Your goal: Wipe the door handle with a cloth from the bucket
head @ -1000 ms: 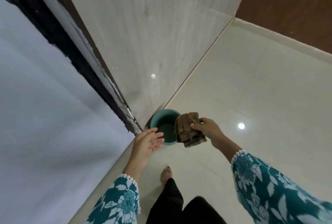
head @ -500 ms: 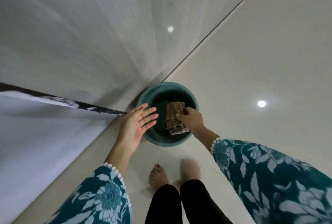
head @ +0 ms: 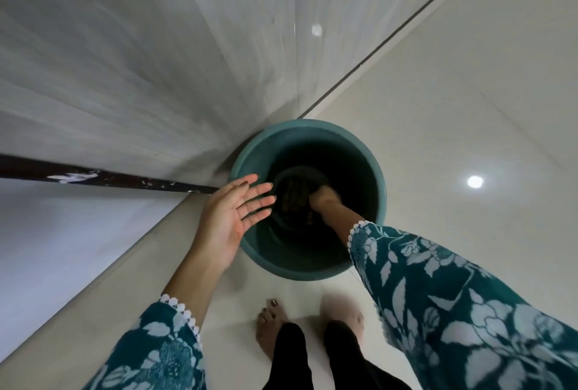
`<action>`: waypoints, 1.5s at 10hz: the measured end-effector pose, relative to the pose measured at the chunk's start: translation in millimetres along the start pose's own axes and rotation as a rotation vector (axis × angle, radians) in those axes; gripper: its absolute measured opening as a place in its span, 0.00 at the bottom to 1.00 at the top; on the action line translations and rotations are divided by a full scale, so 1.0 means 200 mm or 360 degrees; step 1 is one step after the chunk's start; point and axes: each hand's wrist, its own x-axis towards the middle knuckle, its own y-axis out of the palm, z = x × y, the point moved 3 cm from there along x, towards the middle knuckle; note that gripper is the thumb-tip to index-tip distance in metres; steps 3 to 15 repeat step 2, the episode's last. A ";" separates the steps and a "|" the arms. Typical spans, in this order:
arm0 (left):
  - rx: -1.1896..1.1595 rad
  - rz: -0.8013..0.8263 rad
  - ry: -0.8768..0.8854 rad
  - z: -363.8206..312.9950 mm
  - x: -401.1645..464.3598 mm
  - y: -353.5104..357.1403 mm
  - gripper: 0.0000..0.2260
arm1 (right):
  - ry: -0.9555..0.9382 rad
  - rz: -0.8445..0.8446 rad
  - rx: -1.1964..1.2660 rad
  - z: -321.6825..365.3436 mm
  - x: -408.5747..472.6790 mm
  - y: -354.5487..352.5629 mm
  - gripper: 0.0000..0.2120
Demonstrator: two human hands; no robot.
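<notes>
A teal bucket [head: 316, 271] stands on the floor against the wall, right in front of my feet. My right hand [head: 323, 199] reaches deep inside it, with its fingers on the brown cloth [head: 292, 199], which lies dark at the bucket's bottom. Whether the fingers still grip the cloth is unclear in the shadow. My left hand [head: 233, 214] hovers palm up over the bucket's left rim, fingers spread and holding nothing. No door handle is in view.
A pale tiled wall [head: 156, 61] rises on the left, with a dark door frame strip [head: 103, 177] and a white door panel [head: 62, 233] beside it. My bare feet [head: 272, 324] stand on the glossy cream floor [head: 469, 92] just behind the bucket.
My right hand has gone down from above the bucket to its bottom, taking the cloth with it. The view has tilted down and closer to the bucket. My left hand stays beside the rim.
</notes>
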 end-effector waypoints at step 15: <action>-0.0130 -0.0020 -0.0069 -0.34 -0.50 0.11 0.10 | -0.0018 0.0172 0.0923 0.13 -0.68 -0.27 0.14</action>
